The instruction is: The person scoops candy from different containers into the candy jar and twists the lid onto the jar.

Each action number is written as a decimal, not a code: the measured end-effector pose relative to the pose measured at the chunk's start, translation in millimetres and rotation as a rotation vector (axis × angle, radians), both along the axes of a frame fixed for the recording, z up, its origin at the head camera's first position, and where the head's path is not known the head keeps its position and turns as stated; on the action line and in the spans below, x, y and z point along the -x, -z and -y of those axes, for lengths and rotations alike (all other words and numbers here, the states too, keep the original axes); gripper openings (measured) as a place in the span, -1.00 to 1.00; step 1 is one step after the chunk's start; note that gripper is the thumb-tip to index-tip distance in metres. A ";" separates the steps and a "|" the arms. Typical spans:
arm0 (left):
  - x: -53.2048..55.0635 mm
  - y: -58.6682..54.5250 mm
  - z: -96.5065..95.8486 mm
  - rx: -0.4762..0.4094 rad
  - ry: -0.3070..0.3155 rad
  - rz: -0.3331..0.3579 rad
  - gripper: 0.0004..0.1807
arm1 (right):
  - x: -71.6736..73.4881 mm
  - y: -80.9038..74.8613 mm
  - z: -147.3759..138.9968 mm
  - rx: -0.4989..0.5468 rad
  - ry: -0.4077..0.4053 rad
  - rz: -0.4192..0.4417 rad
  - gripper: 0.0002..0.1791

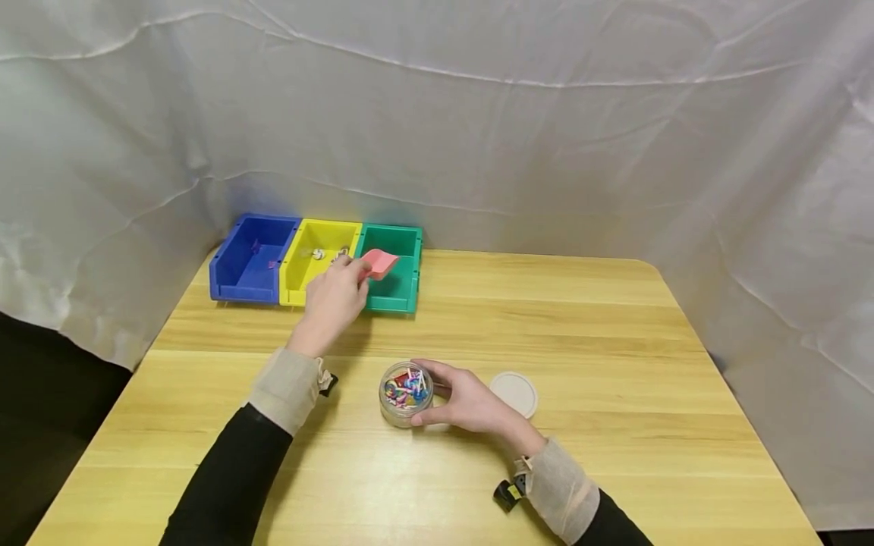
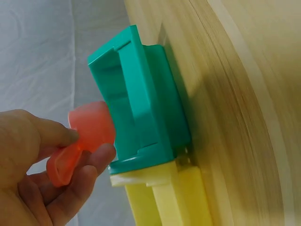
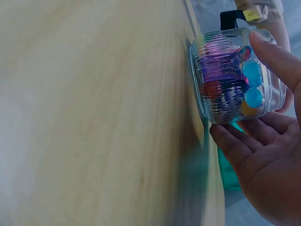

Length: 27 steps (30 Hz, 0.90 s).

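Note:
My left hand [image 1: 334, 297] pinches a pink scoop [image 1: 380, 263] by its short handle, over the green bin [image 1: 404, 303]. In the left wrist view the thumb and fingers close on the handle, and the bowl of the scoop [image 2: 93, 123] is beside the bin's opening; whether the scoop carries anything is hidden. My right hand [image 1: 471, 398] grips a clear glass jar [image 1: 394, 416] from its right side, with the thumb and fingers on opposite sides. Colourful small pieces, some like miniature lollipops, fill the jar [image 3: 225, 77], which stands upright on the table without a lid.
A yellow bin [image 1: 293, 296] with a few small whitish pieces and a blue bin [image 1: 246, 292] with small dark pieces adjoin the green one. A round white lid [image 1: 514, 393] lies right of the jar on the wooden table [image 1: 614, 364]. Pale curtains [image 1: 532, 136] hang behind.

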<state>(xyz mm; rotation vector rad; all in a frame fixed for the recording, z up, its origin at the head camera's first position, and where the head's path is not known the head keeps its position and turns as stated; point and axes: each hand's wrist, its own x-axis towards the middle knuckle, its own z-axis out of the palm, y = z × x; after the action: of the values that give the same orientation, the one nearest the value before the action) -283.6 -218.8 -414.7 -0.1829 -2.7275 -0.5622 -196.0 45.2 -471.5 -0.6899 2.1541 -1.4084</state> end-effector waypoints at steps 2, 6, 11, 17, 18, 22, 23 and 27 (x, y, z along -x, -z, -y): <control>4.0 0.6 -1.6 -0.002 -0.006 0.038 -0.76 | -0.4 -0.8 1.3 0.004 0.001 0.002 0.04; 9.8 3.5 -3.8 0.013 -0.024 0.104 -0.76 | -1.3 -1.0 3.3 0.016 -0.002 0.006 0.02; 14.1 6.4 -5.4 0.035 -0.044 0.151 -0.71 | -2.9 -1.4 5.5 0.022 0.002 0.018 0.02; 13.8 7.2 -6.2 0.074 -0.043 0.172 -0.68 | -2.8 -2.1 8.0 0.009 0.001 0.017 0.02; 13.5 7.7 -6.4 0.080 -0.042 0.175 -0.68 | -2.7 -1.9 8.3 0.008 -0.001 0.016 0.02; 12.6 11.6 -6.0 0.095 -0.032 0.192 -0.66 | -1.8 -0.5 9.1 -0.004 -0.005 0.019 0.04; 12.5 12.8 -5.9 0.096 -0.030 0.196 -0.66 | -1.8 -0.3 9.3 -0.005 -0.004 0.021 0.05; 11.5 17.5 -6.7 0.094 -0.034 0.214 -0.59 | -2.0 0.1 9.1 0.004 -0.002 0.024 0.05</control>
<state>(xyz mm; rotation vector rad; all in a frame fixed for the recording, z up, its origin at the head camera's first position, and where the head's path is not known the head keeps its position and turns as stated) -295.1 -212.1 -432.2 -0.1050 -2.9616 -0.4685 -194.0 36.1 -471.6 -0.6731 2.1322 -1.4135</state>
